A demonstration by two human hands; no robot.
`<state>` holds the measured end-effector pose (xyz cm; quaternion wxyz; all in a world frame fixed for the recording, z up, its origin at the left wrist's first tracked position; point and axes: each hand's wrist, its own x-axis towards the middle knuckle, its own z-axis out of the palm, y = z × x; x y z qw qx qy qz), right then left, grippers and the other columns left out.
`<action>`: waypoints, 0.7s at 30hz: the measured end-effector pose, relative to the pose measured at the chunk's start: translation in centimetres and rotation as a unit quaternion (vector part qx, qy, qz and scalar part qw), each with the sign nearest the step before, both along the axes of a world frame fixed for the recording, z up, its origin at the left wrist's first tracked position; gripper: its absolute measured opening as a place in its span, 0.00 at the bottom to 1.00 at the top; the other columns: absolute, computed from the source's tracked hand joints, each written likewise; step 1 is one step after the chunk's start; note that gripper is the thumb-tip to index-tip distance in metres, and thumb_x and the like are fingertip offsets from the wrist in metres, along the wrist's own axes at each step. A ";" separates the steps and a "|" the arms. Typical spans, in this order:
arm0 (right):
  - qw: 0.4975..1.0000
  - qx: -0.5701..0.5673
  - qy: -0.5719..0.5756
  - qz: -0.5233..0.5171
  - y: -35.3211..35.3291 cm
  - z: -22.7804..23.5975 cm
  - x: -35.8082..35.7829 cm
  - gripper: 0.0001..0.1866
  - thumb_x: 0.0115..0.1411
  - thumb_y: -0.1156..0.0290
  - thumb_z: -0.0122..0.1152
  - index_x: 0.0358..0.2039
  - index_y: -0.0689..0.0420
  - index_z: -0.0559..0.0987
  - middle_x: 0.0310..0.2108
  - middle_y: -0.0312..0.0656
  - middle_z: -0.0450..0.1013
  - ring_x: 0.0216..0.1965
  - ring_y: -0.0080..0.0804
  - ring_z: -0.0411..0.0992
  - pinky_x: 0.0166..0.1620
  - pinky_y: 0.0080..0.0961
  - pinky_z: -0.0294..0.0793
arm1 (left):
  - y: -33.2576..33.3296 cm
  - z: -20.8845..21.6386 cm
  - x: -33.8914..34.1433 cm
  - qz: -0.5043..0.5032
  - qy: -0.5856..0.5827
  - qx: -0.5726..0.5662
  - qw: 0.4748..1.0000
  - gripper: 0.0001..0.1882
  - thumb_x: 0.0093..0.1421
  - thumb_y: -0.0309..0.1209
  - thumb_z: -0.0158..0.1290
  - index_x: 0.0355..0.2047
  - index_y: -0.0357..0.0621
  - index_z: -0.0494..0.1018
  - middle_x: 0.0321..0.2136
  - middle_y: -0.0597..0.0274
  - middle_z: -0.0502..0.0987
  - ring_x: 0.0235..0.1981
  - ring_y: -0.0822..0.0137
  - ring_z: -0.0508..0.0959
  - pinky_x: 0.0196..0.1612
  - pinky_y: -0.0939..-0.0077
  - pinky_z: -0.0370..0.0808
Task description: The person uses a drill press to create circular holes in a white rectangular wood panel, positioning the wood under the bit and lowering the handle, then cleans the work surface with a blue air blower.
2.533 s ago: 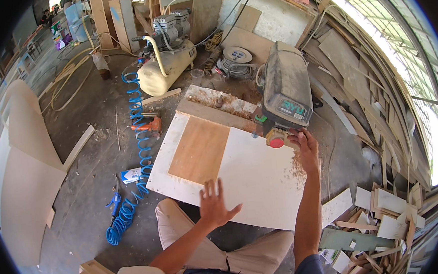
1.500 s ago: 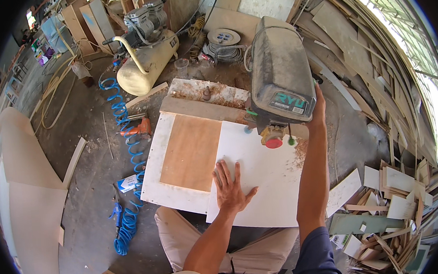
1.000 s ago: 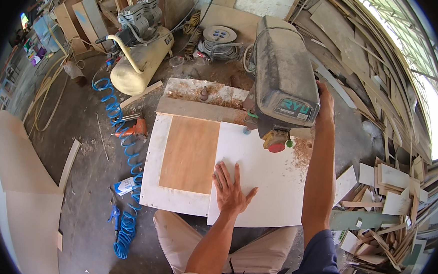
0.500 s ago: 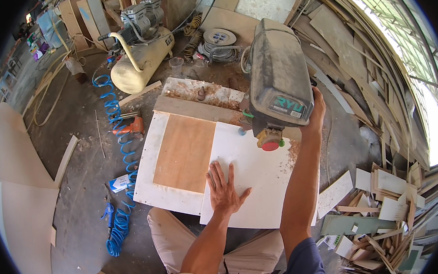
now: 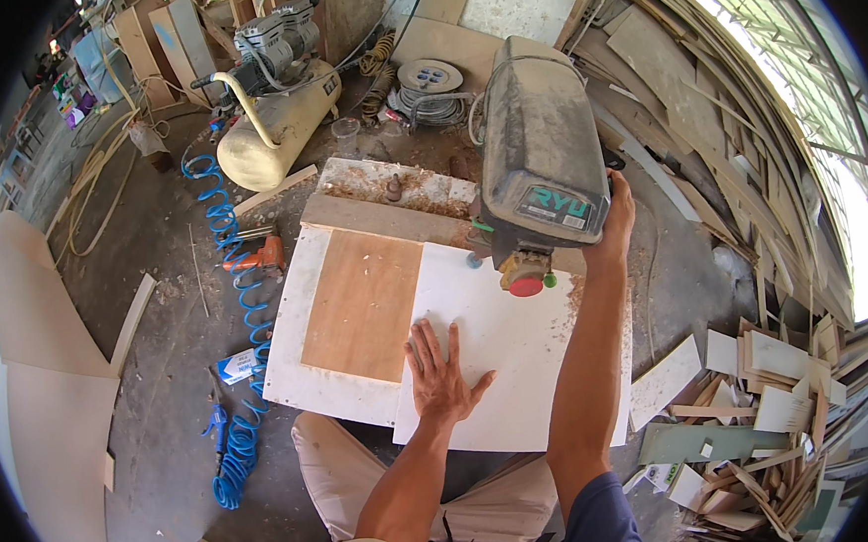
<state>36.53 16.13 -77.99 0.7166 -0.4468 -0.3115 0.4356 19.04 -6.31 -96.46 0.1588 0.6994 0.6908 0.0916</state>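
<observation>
My left hand (image 5: 444, 385) lies flat with spread fingers on a white board (image 5: 506, 396). That board rests on the worktable of a dusty drill press (image 5: 540, 135), partly over a larger white base with a bare brown plywood panel (image 5: 362, 305). My right hand (image 5: 618, 218) reaches up to the right side of the drill press head, its fingers curled round a black handle (image 5: 611, 159) that is mostly hidden. A red round button (image 5: 525, 286) and a green one (image 5: 550, 280) show at the front of the head. The drill bit is hidden below it.
A cream air compressor (image 5: 281, 126) stands at the back left, with a coiled blue hose (image 5: 237, 467) running down the floor. An orange power tool (image 5: 266, 253) and a cable reel (image 5: 430, 82) lie nearby. Wood offcuts (image 5: 751, 420) pile up on the right.
The view has shifted slightly, so the drill press sits a little further left in the picture. My left hand stays flat on the white board and my right stays at the handle.
</observation>
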 end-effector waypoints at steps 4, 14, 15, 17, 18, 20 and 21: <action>1.000 0.007 0.002 -0.013 0.0 -0.2 0.1 0.16 0.72 0.61 0.46 0.34 0.56 0.78 0.29 0.33 0.71 0.29 0.21 0.70 0.35 0.22 0.72 | 0.0 0.0 0.1 -0.001 -0.004 0.001 1.000 0.59 0.58 0.73 0.45 0.75 0.46 0.41 0.72 0.28 0.32 0.74 0.35 0.31 0.73 0.38 0.33; 0.999 0.035 -0.014 -0.008 0.2 -1.1 0.5 0.16 0.72 0.60 0.46 0.35 0.56 0.78 0.29 0.33 0.70 0.30 0.22 0.68 0.36 0.22 0.71 | 0.1 -0.2 0.2 -0.002 0.007 -0.003 1.000 0.59 0.58 0.73 0.43 0.76 0.46 0.40 0.72 0.28 0.32 0.74 0.35 0.31 0.73 0.38 0.32; 0.999 0.033 -0.013 -0.008 0.2 -1.1 0.4 0.16 0.72 0.60 0.46 0.35 0.56 0.78 0.29 0.33 0.70 0.30 0.22 0.68 0.36 0.22 0.71 | 0.1 -0.2 0.1 -0.001 0.006 -0.005 1.000 0.59 0.58 0.73 0.43 0.76 0.46 0.40 0.72 0.28 0.32 0.74 0.35 0.31 0.73 0.38 0.32; 0.999 0.029 -0.010 -0.009 0.2 -1.0 0.3 0.16 0.72 0.60 0.46 0.35 0.56 0.78 0.29 0.33 0.70 0.30 0.22 0.69 0.36 0.22 0.71 | 0.1 -0.2 0.1 0.000 0.006 -0.007 1.000 0.59 0.58 0.74 0.43 0.76 0.46 0.40 0.72 0.28 0.32 0.74 0.35 0.31 0.73 0.38 0.32; 0.999 0.032 -0.013 -0.010 0.1 -0.9 0.3 0.16 0.72 0.60 0.46 0.35 0.56 0.78 0.29 0.33 0.70 0.30 0.22 0.69 0.36 0.22 0.71 | 0.1 -0.1 0.1 0.000 0.005 -0.006 1.000 0.59 0.58 0.74 0.43 0.76 0.46 0.40 0.72 0.28 0.32 0.74 0.36 0.31 0.73 0.38 0.33; 0.999 0.038 -0.018 -0.012 -0.1 -0.8 0.1 0.16 0.72 0.60 0.46 0.35 0.56 0.78 0.29 0.33 0.70 0.31 0.22 0.69 0.36 0.22 0.71 | 0.0 0.0 0.1 -0.001 0.004 -0.004 1.000 0.58 0.58 0.73 0.42 0.75 0.46 0.40 0.72 0.28 0.32 0.74 0.36 0.31 0.73 0.38 0.33; 0.999 0.038 -0.016 -0.013 -0.1 -0.8 0.1 0.16 0.72 0.60 0.45 0.35 0.56 0.78 0.29 0.34 0.70 0.31 0.22 0.69 0.36 0.22 0.71 | 0.0 0.0 0.1 -0.001 0.006 -0.005 1.000 0.58 0.58 0.73 0.43 0.75 0.46 0.40 0.72 0.28 0.32 0.74 0.35 0.31 0.73 0.38 0.33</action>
